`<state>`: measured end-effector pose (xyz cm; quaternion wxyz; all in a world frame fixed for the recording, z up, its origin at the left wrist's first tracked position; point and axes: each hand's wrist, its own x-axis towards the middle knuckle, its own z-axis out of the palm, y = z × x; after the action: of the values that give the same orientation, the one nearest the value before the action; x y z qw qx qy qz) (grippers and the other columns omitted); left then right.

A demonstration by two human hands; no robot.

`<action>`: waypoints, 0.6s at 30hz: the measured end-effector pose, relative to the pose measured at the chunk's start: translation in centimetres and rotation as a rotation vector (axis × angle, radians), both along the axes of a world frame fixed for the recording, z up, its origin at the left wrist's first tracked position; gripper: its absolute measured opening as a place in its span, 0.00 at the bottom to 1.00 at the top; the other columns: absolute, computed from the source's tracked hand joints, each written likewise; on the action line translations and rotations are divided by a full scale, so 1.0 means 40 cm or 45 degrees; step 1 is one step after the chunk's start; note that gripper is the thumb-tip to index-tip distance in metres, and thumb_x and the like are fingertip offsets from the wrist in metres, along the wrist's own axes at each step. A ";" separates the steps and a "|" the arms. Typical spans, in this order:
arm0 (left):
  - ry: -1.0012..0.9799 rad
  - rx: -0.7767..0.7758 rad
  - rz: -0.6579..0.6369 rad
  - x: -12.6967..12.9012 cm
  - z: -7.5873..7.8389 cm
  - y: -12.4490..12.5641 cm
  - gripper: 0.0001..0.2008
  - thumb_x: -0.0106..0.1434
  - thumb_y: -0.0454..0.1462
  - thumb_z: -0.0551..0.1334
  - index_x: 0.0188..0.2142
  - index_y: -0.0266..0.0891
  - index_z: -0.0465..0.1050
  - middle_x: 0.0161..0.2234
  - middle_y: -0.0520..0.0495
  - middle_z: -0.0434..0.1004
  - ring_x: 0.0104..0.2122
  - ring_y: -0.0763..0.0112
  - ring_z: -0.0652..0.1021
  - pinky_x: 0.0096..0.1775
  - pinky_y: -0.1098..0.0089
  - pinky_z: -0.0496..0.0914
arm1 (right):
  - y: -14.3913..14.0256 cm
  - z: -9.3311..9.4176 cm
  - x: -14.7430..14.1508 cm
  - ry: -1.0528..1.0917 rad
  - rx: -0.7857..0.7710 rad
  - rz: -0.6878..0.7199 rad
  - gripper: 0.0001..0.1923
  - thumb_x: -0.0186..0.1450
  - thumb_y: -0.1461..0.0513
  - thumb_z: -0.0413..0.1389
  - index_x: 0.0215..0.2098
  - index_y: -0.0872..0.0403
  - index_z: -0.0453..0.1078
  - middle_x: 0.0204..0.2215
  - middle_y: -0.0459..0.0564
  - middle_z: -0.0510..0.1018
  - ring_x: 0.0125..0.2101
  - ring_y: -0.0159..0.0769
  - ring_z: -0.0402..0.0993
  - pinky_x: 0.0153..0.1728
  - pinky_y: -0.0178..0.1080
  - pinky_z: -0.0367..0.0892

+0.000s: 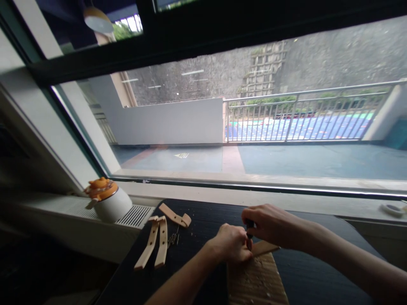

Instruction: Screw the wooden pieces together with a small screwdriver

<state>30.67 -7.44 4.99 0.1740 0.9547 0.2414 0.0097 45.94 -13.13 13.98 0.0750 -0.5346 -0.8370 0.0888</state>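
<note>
Wooden board point(257, 281) lies flat on the table point(318, 271) before you, light and stiff by its look; your left hand point(230, 245) pins its far edge, right hand point(270, 224) clenched on a dark tool point(249, 228).

Counting what sits on my dark table point(197, 220)

I see three loose wooden strips point(163, 241), one wooden board point(257, 281) under my two hands, left point(230, 243) and right point(270, 224), one small cluster of nails point(173, 239), and one white pot point(108, 201) on the sill.
</note>
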 end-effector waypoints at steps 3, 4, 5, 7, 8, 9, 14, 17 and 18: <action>0.005 -0.010 0.000 0.000 0.003 0.000 0.09 0.59 0.42 0.56 0.32 0.44 0.75 0.35 0.52 0.81 0.36 0.64 0.79 0.37 0.70 0.69 | 0.005 -0.003 0.000 -0.071 0.011 0.000 0.06 0.60 0.64 0.55 0.34 0.54 0.74 0.29 0.50 0.80 0.28 0.36 0.73 0.26 0.35 0.56; 0.008 0.004 0.005 0.000 0.002 0.000 0.09 0.58 0.41 0.57 0.32 0.44 0.75 0.35 0.51 0.81 0.36 0.64 0.79 0.38 0.69 0.69 | 0.005 -0.005 -0.001 -0.092 0.016 -0.008 0.06 0.61 0.64 0.55 0.34 0.54 0.74 0.29 0.50 0.80 0.28 0.36 0.73 0.26 0.35 0.55; 0.014 0.020 0.012 0.001 0.001 0.000 0.09 0.58 0.41 0.57 0.32 0.43 0.75 0.35 0.51 0.81 0.36 0.63 0.79 0.38 0.69 0.69 | 0.004 -0.005 -0.003 -0.112 0.019 -0.020 0.06 0.61 0.64 0.54 0.34 0.54 0.74 0.28 0.51 0.80 0.27 0.37 0.74 0.25 0.35 0.55; 0.028 0.040 0.029 0.002 -0.002 -0.001 0.09 0.58 0.41 0.58 0.32 0.43 0.75 0.35 0.50 0.81 0.37 0.62 0.79 0.39 0.68 0.69 | 0.000 0.000 -0.008 -0.148 0.019 -0.034 0.07 0.62 0.63 0.54 0.34 0.55 0.75 0.27 0.52 0.80 0.27 0.39 0.75 0.25 0.36 0.54; 0.032 0.041 0.033 0.002 -0.003 -0.001 0.09 0.58 0.42 0.58 0.33 0.43 0.75 0.35 0.50 0.81 0.37 0.62 0.79 0.39 0.68 0.69 | -0.003 0.005 -0.010 -0.160 0.016 -0.032 0.08 0.62 0.63 0.54 0.35 0.54 0.75 0.28 0.52 0.81 0.28 0.40 0.75 0.25 0.36 0.54; 0.033 0.036 0.033 0.002 -0.003 -0.001 0.09 0.58 0.42 0.58 0.33 0.43 0.75 0.35 0.50 0.81 0.37 0.62 0.79 0.38 0.69 0.69 | -0.005 0.012 -0.012 -0.170 0.011 -0.025 0.08 0.62 0.63 0.54 0.37 0.54 0.75 0.30 0.52 0.81 0.29 0.40 0.76 0.25 0.36 0.55; 0.029 0.051 0.012 0.003 -0.001 -0.001 0.09 0.58 0.41 0.59 0.34 0.43 0.76 0.36 0.49 0.81 0.37 0.62 0.79 0.38 0.69 0.69 | -0.010 0.049 -0.018 -0.212 -0.042 0.019 0.09 0.59 0.68 0.55 0.35 0.52 0.75 0.32 0.49 0.82 0.32 0.39 0.77 0.28 0.35 0.58; 0.027 0.020 0.011 0.003 0.002 -0.001 0.09 0.58 0.41 0.59 0.35 0.44 0.77 0.35 0.50 0.81 0.37 0.63 0.79 0.38 0.69 0.69 | -0.007 0.050 -0.019 -0.249 -0.051 0.000 0.08 0.60 0.67 0.55 0.33 0.53 0.76 0.31 0.51 0.82 0.32 0.40 0.77 0.27 0.35 0.57; 0.030 0.015 0.013 0.004 0.003 -0.002 0.09 0.58 0.42 0.59 0.35 0.44 0.77 0.35 0.50 0.81 0.37 0.63 0.79 0.38 0.69 0.69 | -0.006 0.048 -0.019 -0.259 -0.048 -0.009 0.08 0.60 0.67 0.55 0.33 0.53 0.76 0.31 0.51 0.82 0.32 0.41 0.77 0.27 0.36 0.57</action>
<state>30.81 -7.50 5.09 0.1654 0.9545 0.2482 0.0008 45.18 -13.39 15.89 -0.0203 -0.5453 -0.8366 0.0494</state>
